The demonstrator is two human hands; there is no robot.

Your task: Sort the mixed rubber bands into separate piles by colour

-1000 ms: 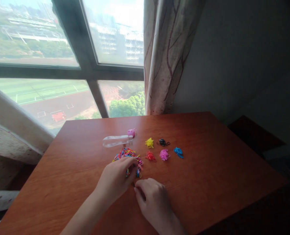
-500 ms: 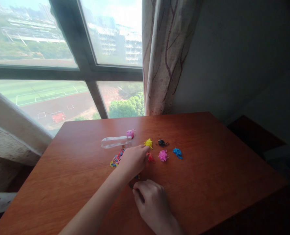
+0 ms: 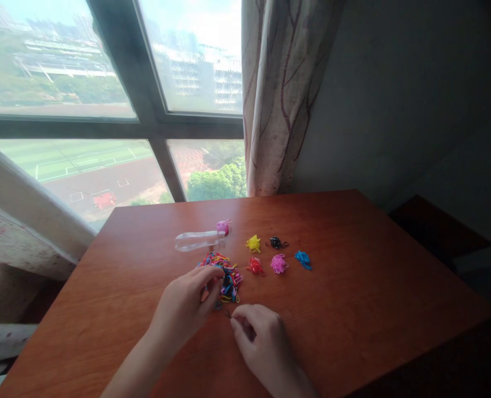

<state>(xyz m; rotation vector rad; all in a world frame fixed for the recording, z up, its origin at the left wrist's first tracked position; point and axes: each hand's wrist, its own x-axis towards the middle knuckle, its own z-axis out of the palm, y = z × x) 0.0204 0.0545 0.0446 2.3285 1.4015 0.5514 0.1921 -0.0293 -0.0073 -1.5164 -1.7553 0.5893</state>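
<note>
A mixed heap of small coloured rubber bands [image 3: 231, 282] lies on the table. My left hand [image 3: 187, 298] reaches over the heap's near left side, thumb and forefinger slightly apart, with nothing visible between them. Closer to me, my right hand [image 3: 262, 334] is closed in a pinch on a dark rubber band [image 3: 227, 313], whose end sticks out past the fingertips. To the right of the heap are sorted bunches: red rubber bands [image 3: 255, 266], pink rubber bands [image 3: 279, 264], blue rubber bands [image 3: 302, 260], yellow rubber bands [image 3: 253, 243] and black rubber bands [image 3: 276, 242].
Behind the heap a clear plastic bottle [image 3: 198, 241] lies on its side, with a pink cap-like piece [image 3: 223, 226] by its mouth. The brown wooden table [image 3: 353, 287] reaches back to a window [image 3: 204, 61] and a patterned curtain [image 3: 284, 94].
My left hand has drawn back from beside the red and yellow bunches to the mixed heap, uncovering the red bunch. My right hand has barely moved and keeps its pinch.
</note>
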